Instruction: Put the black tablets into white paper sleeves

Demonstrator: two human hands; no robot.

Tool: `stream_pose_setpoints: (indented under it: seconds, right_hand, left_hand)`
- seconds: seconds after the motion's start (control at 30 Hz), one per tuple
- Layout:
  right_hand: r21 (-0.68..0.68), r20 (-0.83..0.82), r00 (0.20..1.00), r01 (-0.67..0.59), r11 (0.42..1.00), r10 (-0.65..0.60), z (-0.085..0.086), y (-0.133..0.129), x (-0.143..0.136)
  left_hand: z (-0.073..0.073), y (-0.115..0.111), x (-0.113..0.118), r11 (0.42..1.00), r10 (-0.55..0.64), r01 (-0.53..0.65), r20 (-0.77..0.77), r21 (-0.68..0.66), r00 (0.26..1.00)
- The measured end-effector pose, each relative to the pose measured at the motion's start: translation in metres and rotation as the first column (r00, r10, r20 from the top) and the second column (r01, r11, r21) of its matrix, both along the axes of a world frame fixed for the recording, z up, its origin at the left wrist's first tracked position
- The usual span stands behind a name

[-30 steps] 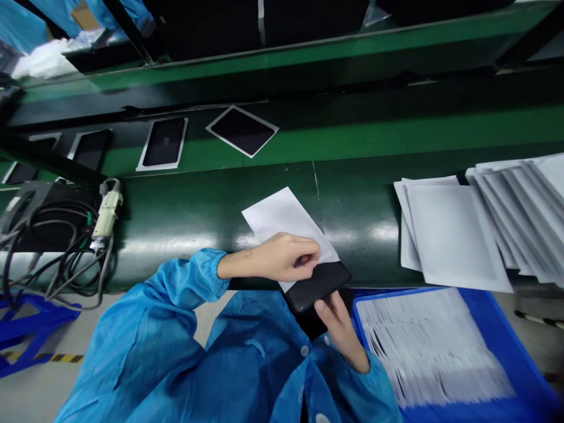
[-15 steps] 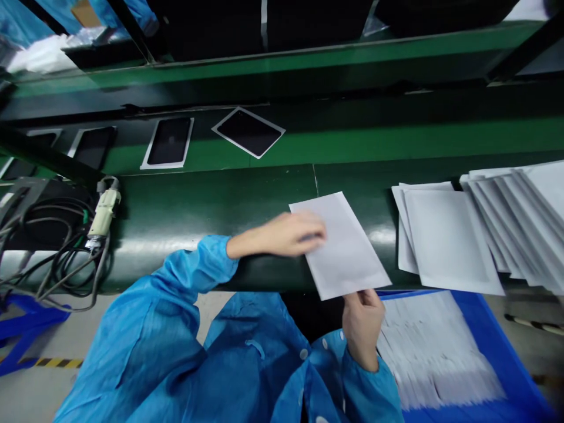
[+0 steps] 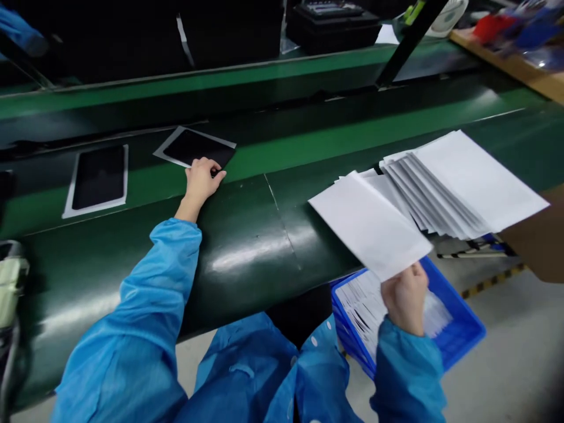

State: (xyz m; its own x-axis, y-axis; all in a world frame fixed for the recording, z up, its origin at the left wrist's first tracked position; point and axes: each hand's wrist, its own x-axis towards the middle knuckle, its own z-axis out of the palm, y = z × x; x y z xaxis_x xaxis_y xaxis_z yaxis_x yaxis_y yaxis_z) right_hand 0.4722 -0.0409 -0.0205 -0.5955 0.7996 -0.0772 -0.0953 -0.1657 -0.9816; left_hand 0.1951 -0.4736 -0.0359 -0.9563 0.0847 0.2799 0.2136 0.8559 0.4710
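My right hand point(image 3: 406, 296) pinches the lower corner of a flat white sleeve or sheet point(image 3: 371, 226), held tilted at the near edge of the green bench. Its upper part overlaps the white stack beside it. Further away, my left hand point(image 3: 201, 181) reaches to a black tablet-like panel point(image 3: 200, 147) that lies askew on a white backing. Thumb and fingers close at the panel's near corner, which they partly hide. To the left, a second black panel point(image 3: 99, 176) rests on its own white backing.
A fanned stack of white sleeves point(image 3: 467, 182) lies on the green bench point(image 3: 247, 235) at right. Below it stands a blue bin point(image 3: 467, 332) packed with white pieces. A pale corded tool point(image 3: 11, 288) sits at the left edge. A dark post point(image 3: 409, 44) rises at the back.
My left hand has left the white sleeve and moved forward and left to the black panel. My right hand has carried the sleeve rightward towards the stack. The view has turned right.
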Motion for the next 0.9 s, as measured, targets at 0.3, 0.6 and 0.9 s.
stream_pose_setpoints:
  seconds: [0.3, 0.6, 0.9]
  right_hand:
    - [0.164, 0.039, 0.991, 0.119, 0.979, -0.127, 0.004, 0.037, -0.006]
    - [0.09, 0.045, 0.763, -0.646, 0.758, 0.645, -0.006, -0.102, -0.004]
    - [-0.339, -0.22, 0.821, -0.57, 0.748, 0.526, -0.019, -0.13, -0.05]
  left_hand:
    - [-0.006, 0.011, -0.001, 0.996, -0.01, 0.025, -0.167, 0.084, 0.986]
    - [-0.002, 0.083, 0.054, 0.94, -0.231, 0.327, -0.521, 0.099, 0.822]
    - [-0.012, 0.144, 0.147, 0.492, -0.864, 0.854, -0.213, -0.17, 0.456]
